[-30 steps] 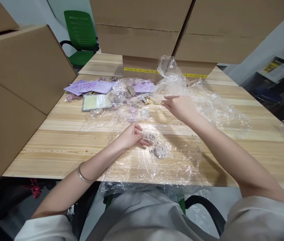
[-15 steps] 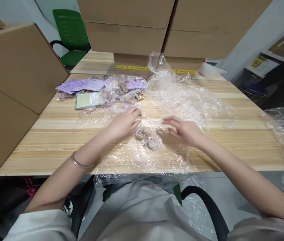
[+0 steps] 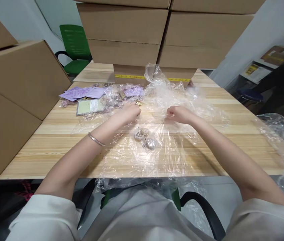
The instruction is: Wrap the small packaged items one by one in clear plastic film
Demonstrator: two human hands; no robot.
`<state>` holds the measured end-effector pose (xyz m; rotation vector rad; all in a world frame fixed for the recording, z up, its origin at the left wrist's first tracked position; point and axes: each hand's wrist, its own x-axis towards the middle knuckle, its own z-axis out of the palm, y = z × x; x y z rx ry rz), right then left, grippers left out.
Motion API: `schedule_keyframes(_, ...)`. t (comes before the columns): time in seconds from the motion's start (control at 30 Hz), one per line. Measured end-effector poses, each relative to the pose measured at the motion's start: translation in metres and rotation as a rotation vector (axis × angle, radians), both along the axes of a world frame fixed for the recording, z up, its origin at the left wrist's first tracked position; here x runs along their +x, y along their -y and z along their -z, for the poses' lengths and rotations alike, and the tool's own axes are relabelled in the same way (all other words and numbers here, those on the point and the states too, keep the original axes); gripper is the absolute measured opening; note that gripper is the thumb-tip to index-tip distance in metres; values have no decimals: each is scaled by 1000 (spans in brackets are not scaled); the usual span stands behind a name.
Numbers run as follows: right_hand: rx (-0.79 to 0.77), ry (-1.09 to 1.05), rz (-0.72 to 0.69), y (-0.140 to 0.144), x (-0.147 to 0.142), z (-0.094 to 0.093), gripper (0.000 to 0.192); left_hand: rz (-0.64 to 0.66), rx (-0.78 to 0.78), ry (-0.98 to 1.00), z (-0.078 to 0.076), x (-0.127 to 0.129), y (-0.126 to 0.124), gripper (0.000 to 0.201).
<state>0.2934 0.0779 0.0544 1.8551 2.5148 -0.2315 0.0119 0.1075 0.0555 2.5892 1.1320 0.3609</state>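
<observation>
Head view shows the left hand [image 3: 129, 113] and right hand [image 3: 178, 113] each pinched shut on the clear plastic sheet [image 3: 157, 134] mid-surface; a hard pull might tip the small trinkets [image 3: 145, 138] off.

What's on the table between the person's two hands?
In the head view, only clear plastic film spans the gap between left hand and right hand; small trinkets lie just nearer.
</observation>
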Motion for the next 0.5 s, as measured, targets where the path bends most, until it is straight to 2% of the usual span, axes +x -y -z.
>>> schedule_keyframes(0.17,180,-63,72,-8,3,-7,12,16,361,-290,-26,-4,-4,23)
schedule_keyframes(0.27,364,-41,34,9,6,-5,8,50,429,-335,-37,-14,13,23)
schedule_keyframes(0.37,476,114,-121,45,12,0,13,166,480,-369,-38,-30,47,22)
schedule_keyframes(0.5,413,244,-424,102,16,11,30,330,422,-389,-21,-52,96,28)
